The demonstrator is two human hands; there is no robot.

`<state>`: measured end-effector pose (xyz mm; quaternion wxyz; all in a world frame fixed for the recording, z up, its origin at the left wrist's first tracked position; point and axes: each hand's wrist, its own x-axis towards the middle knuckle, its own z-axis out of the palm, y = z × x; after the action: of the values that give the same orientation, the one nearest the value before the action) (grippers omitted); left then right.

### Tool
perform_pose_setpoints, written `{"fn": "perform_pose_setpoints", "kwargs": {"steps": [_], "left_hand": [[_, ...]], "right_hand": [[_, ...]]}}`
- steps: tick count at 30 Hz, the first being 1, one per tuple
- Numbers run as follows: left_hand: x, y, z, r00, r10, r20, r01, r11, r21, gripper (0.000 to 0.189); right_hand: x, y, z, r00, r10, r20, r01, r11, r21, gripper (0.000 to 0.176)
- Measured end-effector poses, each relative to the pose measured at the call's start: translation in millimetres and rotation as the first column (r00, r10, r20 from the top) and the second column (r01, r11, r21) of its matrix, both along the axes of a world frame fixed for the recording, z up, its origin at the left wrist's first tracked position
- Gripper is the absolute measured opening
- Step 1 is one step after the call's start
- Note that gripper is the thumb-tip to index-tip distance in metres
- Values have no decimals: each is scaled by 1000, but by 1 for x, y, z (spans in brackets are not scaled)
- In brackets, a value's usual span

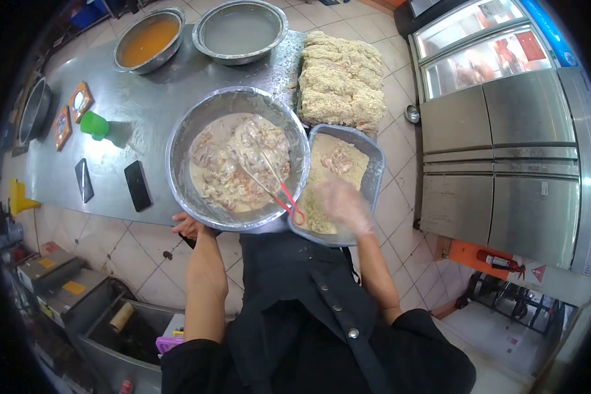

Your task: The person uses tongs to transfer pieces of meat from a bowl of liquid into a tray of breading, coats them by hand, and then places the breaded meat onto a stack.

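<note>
Black cloth apron (pixel 289 269) lies nearest. Beyond my blurred, clear-gloved right hand (pixel 345 202), open or gripping I cannot tell, one pinkish meat piece (pixel 337 159) sits on pale flour (pixel 358 161); light, even pressing suits it. The silver metal bowl (pixel 189 125) partly hides my left hand (pixel 188 226), grip unclear.

On the bench (pixel 56 177), tongs (pixel 269 176) rest in the mixing bowl (pixel 243 97); the flour tub (pixel 378 164) sits right of it, the coated pile (pixel 341 79) behind the tub, cup (pixel 94 125) and phone (pixel 138 186) left.
</note>
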<state>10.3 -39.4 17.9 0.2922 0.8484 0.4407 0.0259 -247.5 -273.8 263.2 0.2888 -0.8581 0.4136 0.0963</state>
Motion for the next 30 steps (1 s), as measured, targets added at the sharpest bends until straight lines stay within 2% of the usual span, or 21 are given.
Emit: {"fn": "perform_pose_setpoints", "kwargs": {"steps": [4, 6, 7, 9, 10, 11, 12, 13, 15, 16, 17, 18, 19, 21, 22, 24, 25, 26, 27, 28, 30], "left_hand": [[1, 0, -1, 1000, -19, 3, 19, 1000, 8, 56], [1, 1, -4, 1000, -21, 3, 21, 1000, 6, 56], [0, 2, -3, 1000, -24, 4, 24, 1000, 6, 56], [2, 5, -3, 999, -34, 13, 34, 999, 9, 56], [2, 5, -2, 999, -41, 14, 41, 999, 10, 56], [2, 5, -2, 999, -47, 14, 47, 999, 8, 56], [1, 5, -2, 999, -48, 17, 48, 999, 4, 56], [2, 5, -2, 999, -48, 16, 48, 999, 2, 57], [0, 4, 0, 998, -54, 15, 54, 999, 1, 57], [0, 4, -1, 998, -55, 14, 54, 999, 1, 57], [0, 3, -1, 998, -56, 17, 56, 998, -1, 57], [0, 3, -1, 998, -57, 19, 57, 998, -2, 57], [0, 3, -2, 998, -57, 21, 57, 998, 0, 57], [-1, 5, -2, 998, -53, 19, 53, 999, 3, 57], [-2, 6, -3, 998, -55, 21, 54, 998, 8, 57], [-3, 5, -5, 998, -56, 19, 55, 998, 13, 57], [-2, 5, -5, 998, -53, 31, 53, 999, 10, 57], [-1, 3, -5, 998, -53, 29, 53, 999, 8, 57], [-1, 3, -5, 998, -52, 28, 52, 999, 8, 57], [-1, 3, -6, 998, -49, 28, 49, 999, 5, 57], [-1, 4, -6, 999, -38, 29, 38, 999, 9, 57]], "right_hand": [[-80, -47, -138, 951, -223, -216, 206, 973, -101, 47], [-106, -37, -215, 971, -54, 233, 195, 741, -642, 50], [-100, -27, -212, 969, -60, 238, 203, 741, -640, 50], [-80, -4, -186, 885, -444, 136, 464, 857, -222, 58], [-74, 2, -164, 879, -454, 144, 476, 852, -218, 58], [-67, 4, -139, 840, -543, -4, 543, 840, -12, 62], [-65, 4, -127, 795, -583, -166, 606, 774, 182, 66], [-72, 2, -147, 793, -587, -160, 608, 773, 181, 66], [-93, -3, -210, 505, -858, -92, 818, 442, 368, 78], [-96, -2, -223, 503, -860, -89, 818, 441, 370, 78], [-94, 0, -225, 318, -947, -39, 710, 210, 672, 80], [-93, 1, -227, 117, -991, -67, 460, -6, 888, 83], [-97, 1, -227, 119, -990, -70, 460, -7, 888, 83], [-90, 1, -183, -54, -997, 47, 57, 44, 997, 84], [-86, 1, -161, -50, -998, 39, 63, 36, 997, 84], [-80, -6, -127, -35, -997, 75, 307, 61, 950, 71], [-86, -5, -123, 275, -960, 48, 495, 185, 849, 77], [-81, -3, -118, 278, -959, 53, 492, 189, 850, 77], [-75, 0, -112, 601, -799, -11, 629, 465, 624, 79], [-70, 4, -110, 812, -553, -188, 581, 733, 354, 82], [-81, 5, -175, 827, -560, -49, 530, 747, 402, 85]]}}
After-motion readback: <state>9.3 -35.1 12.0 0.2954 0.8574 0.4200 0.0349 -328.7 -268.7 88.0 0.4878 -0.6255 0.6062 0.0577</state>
